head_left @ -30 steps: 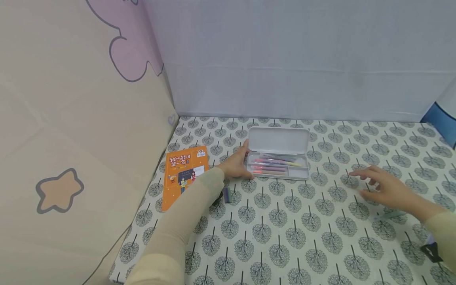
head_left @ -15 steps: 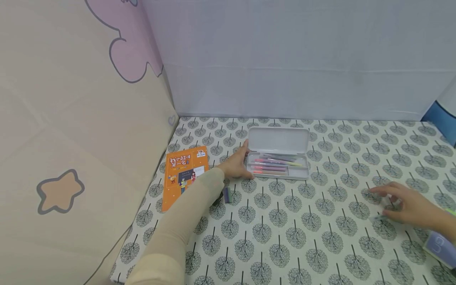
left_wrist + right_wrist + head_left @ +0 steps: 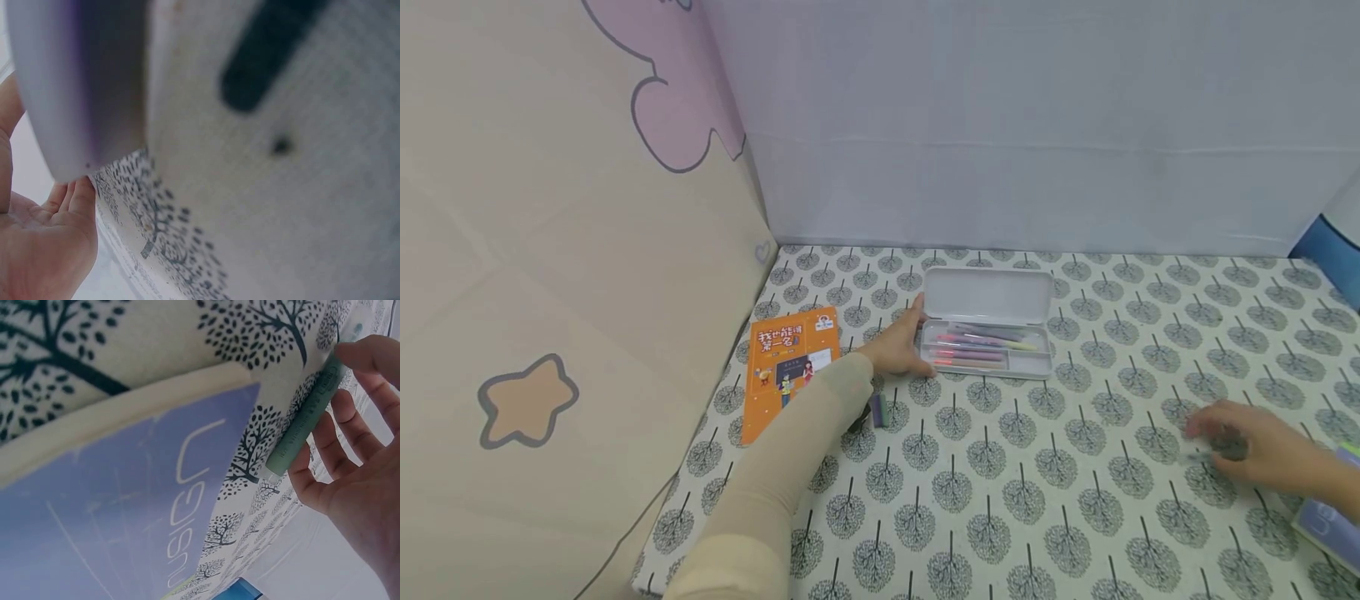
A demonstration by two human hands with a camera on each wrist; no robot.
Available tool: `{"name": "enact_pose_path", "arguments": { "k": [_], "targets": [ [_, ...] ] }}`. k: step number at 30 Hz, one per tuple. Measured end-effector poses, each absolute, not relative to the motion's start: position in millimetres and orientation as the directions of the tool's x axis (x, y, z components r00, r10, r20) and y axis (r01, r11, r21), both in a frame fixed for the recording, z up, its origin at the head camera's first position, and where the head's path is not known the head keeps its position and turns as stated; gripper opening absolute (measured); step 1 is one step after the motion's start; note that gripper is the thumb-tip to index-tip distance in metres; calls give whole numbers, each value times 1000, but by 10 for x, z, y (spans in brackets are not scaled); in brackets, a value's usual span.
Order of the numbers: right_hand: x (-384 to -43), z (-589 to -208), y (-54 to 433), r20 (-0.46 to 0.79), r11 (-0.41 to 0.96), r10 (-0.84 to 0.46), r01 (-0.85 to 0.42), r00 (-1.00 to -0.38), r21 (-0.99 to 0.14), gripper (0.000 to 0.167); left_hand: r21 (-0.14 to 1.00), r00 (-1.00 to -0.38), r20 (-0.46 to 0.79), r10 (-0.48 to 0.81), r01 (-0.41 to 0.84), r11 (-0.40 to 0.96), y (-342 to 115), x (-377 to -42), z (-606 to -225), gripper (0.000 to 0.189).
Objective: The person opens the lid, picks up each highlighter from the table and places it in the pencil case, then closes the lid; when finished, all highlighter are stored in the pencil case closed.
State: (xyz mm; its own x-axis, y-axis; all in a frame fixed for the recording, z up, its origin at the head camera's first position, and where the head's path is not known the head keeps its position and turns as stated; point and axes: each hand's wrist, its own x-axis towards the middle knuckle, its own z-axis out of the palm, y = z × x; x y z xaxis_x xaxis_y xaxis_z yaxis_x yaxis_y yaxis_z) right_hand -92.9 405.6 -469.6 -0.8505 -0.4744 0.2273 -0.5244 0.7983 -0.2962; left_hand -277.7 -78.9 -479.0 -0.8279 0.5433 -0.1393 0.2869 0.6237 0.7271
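Note:
My left hand (image 3: 897, 343) rests at the left side of a white pencil case (image 3: 1028, 367), thumb and fingers spread along its edge. The case lies with its lid (image 3: 987, 296) folded back, and several pens (image 3: 973, 342) lie inside. At the right, my right hand (image 3: 1270, 446) has its fingers curled over a green pen (image 3: 306, 422). In the right wrist view, the thumb and fingertips touch along the pen's barrel, which lies close to the cloth. In the left wrist view, the left palm (image 3: 47, 250) shows with its fingers partly hidden behind a blurred whitish-purple object (image 3: 81, 87).
An orange booklet (image 3: 790, 367) lies left of the left forearm. A small dark-blue and green block (image 3: 880, 411) sits beside that forearm. A purple book (image 3: 125, 506) lies under the right wrist at the table's right side. Curtains stand behind and to the left.
My right hand has moved right and down to the green pen, its fingers curling in around it. The left hand and the pencil case stay where they were.

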Motion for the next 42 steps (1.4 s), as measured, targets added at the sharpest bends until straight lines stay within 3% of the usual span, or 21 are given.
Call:
{"name": "enact_pose_path", "arguments": {
  "k": [8, 15, 22, 25, 42],
  "targets": [
    [-973, -4710, 3964, 220, 809, -495, -538, -841, -236, 56, 720, -827, -152, 541, 282, 634, -776, -2746, -4758, 145],
    [-1124, -4645, 3745, 184, 742, -559, -586, -809, -326, 49, 729, -821, -151, 551, 284, 623, -772, -2743, -4777, 145],
    [-1384, -4628, 3400, 209, 712, -600, -634, -772, -300, 47, 749, -825, -140, 548, 274, 604, -766, -2753, -4796, 147],
    [-1480, -4575, 3227, 209, 682, -612, -642, -763, -350, 44, 738, -826, -141, 546, 280, 614, -764, -2752, -4799, 146],
    [-2005, -4363, 2425, 162, 645, -617, -612, -770, -457, 31, 739, -825, -149, 545, 273, 616, -791, -2709, -4712, 144]
  ]
}}
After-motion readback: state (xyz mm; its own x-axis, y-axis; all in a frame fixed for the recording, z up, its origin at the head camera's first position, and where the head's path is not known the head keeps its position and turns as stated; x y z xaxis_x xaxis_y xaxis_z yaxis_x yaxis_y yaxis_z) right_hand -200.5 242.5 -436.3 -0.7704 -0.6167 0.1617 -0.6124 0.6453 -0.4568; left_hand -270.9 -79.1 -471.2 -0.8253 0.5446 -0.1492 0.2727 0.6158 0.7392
